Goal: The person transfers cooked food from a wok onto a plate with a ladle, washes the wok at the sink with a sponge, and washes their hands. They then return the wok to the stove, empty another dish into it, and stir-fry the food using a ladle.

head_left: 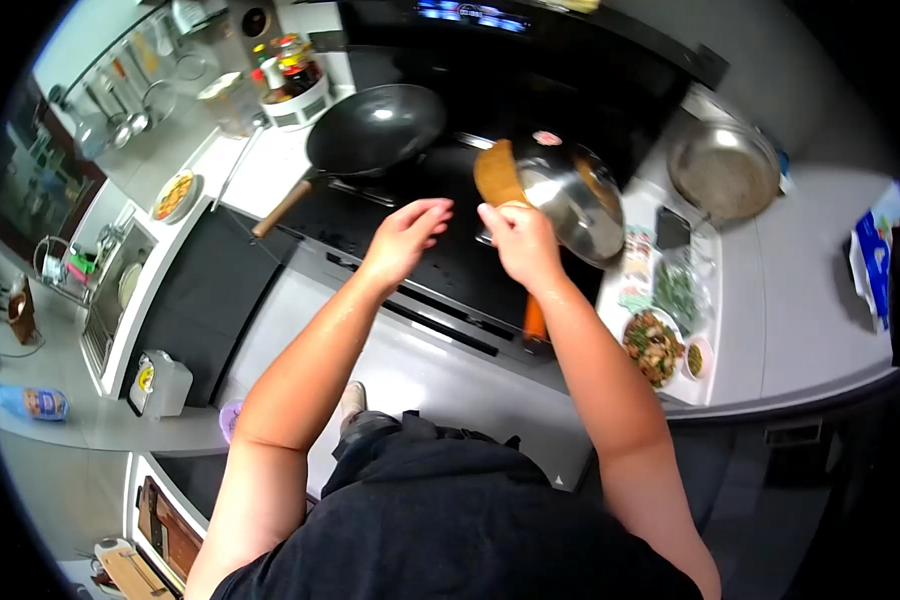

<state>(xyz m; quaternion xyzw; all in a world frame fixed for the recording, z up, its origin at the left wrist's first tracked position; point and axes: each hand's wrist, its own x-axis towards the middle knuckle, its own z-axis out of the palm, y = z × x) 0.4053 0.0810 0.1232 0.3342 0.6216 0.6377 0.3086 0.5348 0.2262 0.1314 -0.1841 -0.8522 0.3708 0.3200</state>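
My right hand (526, 243) is closed, thumb pressed on the fingers, at the lower edge of a brown, flat, curved piece (498, 173) beside a shiny metal lid or pan (573, 200) on the right side of the black stove (450, 240). My left hand (407, 240) is over the middle of the stove, fingers apart and holding nothing. Up and to its left sits a black wok (375, 130) with a wooden handle (282, 208) pointing to the lower left. An orange handle (535, 318) shows beside my right forearm.
Right counter: a steel pan (724, 169), a bowl of chopped food (653, 347), a small bowl (698, 357), bagged greens (678, 288) and a blue packet (873, 258). Left: a round rack of bottles (298, 103), a plate of yellow food (176, 197) and a sink (120, 285).
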